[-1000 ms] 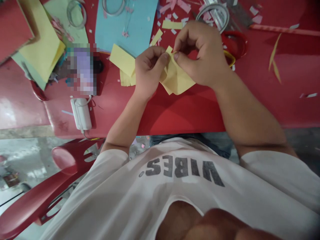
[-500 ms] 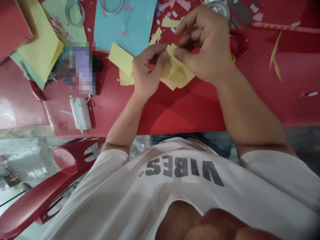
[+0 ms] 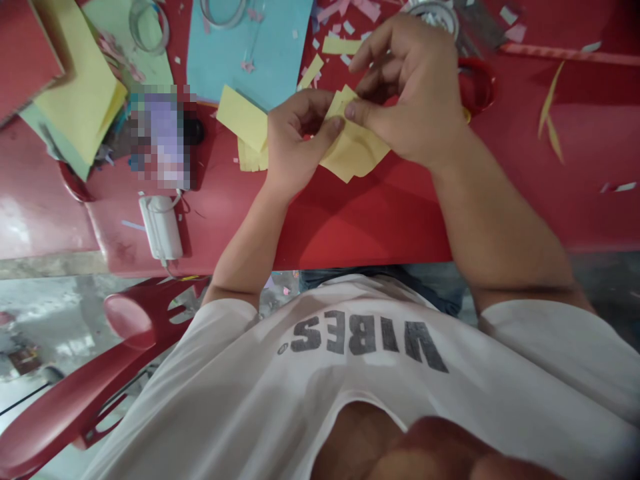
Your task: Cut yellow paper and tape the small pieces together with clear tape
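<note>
Both of my hands work on a folded piece of yellow paper above the red table. My left hand pinches its left part, with the thumb on top. My right hand grips its upper edge between thumb and fingers, and the two thumbs nearly meet. Just left of my left hand lie a yellow paper strip and a fringed yellow piece; the strip's right end passes behind that hand.
A blue paper sheet and paper scraps lie beyond my hands. Red-handled scissors and a tape roll are at the far right. A blurred object and a white adapter sit left. A red chair stands below the red table.
My thumbs have drawn closer together on the yellow paper, which looks flatter and more tightly folded. My right hand has shifted up slightly.
</note>
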`<action>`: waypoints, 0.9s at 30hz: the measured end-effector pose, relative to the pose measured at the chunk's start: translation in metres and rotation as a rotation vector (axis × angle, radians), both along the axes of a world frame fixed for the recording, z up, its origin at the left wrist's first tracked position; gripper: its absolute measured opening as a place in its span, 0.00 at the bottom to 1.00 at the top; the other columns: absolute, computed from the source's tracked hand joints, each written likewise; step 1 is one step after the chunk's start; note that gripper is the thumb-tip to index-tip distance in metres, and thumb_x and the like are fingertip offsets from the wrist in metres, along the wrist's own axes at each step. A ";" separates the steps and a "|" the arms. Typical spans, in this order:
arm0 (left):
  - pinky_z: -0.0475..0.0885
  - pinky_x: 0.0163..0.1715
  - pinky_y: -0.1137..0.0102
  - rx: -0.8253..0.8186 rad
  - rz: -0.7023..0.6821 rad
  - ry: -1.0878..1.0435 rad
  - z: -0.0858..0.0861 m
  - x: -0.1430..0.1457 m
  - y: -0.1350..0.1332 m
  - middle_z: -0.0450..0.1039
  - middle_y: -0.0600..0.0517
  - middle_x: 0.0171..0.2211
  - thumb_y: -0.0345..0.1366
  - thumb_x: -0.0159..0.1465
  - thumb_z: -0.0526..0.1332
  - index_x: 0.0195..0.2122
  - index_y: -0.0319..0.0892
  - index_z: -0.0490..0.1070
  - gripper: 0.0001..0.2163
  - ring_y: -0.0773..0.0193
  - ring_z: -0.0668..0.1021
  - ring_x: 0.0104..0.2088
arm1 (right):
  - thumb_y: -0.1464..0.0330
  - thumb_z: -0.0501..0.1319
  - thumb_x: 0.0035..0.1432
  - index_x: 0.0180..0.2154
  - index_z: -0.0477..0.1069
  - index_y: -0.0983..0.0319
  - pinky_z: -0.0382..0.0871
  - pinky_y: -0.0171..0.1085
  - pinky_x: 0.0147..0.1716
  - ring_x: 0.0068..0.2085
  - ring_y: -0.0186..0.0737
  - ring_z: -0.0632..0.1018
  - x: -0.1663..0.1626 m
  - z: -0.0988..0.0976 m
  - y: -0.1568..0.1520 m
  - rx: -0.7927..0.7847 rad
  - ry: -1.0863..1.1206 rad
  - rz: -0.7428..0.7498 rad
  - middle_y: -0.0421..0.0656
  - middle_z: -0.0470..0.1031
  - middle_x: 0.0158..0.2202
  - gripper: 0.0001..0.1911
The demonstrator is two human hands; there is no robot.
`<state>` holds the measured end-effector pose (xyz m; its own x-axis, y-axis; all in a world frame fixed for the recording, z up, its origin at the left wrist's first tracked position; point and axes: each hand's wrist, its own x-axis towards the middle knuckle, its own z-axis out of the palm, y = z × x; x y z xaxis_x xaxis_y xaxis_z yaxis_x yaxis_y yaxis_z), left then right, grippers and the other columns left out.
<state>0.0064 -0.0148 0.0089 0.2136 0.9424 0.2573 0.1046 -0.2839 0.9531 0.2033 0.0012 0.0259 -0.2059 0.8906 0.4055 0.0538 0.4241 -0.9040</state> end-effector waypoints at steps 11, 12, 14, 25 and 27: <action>0.76 0.31 0.57 -0.032 0.080 0.015 -0.048 -0.013 0.027 0.82 0.54 0.39 0.69 0.54 0.69 0.45 0.58 0.76 0.26 0.60 0.80 0.33 | 0.78 0.59 0.63 0.40 0.77 0.63 0.65 0.36 0.30 0.33 0.37 0.79 0.033 -0.008 0.025 0.077 0.035 -0.205 0.38 0.76 0.33 0.10; 0.73 0.28 0.57 -0.033 0.109 0.037 -0.051 -0.015 0.030 0.82 0.54 0.37 0.69 0.52 0.70 0.44 0.59 0.76 0.26 0.59 0.79 0.31 | 0.80 0.59 0.62 0.41 0.78 0.64 0.66 0.36 0.31 0.34 0.38 0.80 0.041 -0.008 0.027 0.065 -0.094 -0.243 0.40 0.78 0.34 0.11; 0.67 0.26 0.56 -0.034 0.173 0.100 -0.053 -0.017 0.031 0.79 0.54 0.30 0.66 0.51 0.71 0.43 0.63 0.75 0.23 0.57 0.75 0.25 | 0.81 0.65 0.58 0.44 0.80 0.66 0.71 0.40 0.35 0.37 0.44 0.82 0.054 -0.008 0.028 0.079 -0.436 -0.288 0.45 0.81 0.37 0.13; 0.74 0.38 0.56 0.040 0.417 0.281 -0.025 -0.034 0.031 0.81 0.51 0.37 0.48 0.66 0.65 0.41 0.54 0.76 0.08 0.56 0.81 0.36 | 0.80 0.70 0.50 0.38 0.78 0.59 0.63 0.65 0.56 0.54 0.61 0.72 0.056 -0.030 0.040 0.021 -1.033 -0.390 0.52 0.76 0.53 0.15; 0.75 0.36 0.59 0.038 0.370 0.110 -0.025 -0.032 0.034 0.81 0.53 0.36 0.52 0.67 0.65 0.40 0.54 0.75 0.10 0.60 0.80 0.35 | 0.77 0.70 0.51 0.36 0.75 0.55 0.57 0.64 0.57 0.51 0.57 0.71 0.057 -0.032 0.042 0.065 -0.975 -0.413 0.49 0.77 0.50 0.13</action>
<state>-0.0257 0.0189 -0.0162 -0.1111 0.9511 0.2883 0.3073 -0.2430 0.9201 0.2598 0.0431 -0.0059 -0.1541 0.9482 0.2777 0.8943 0.2534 -0.3689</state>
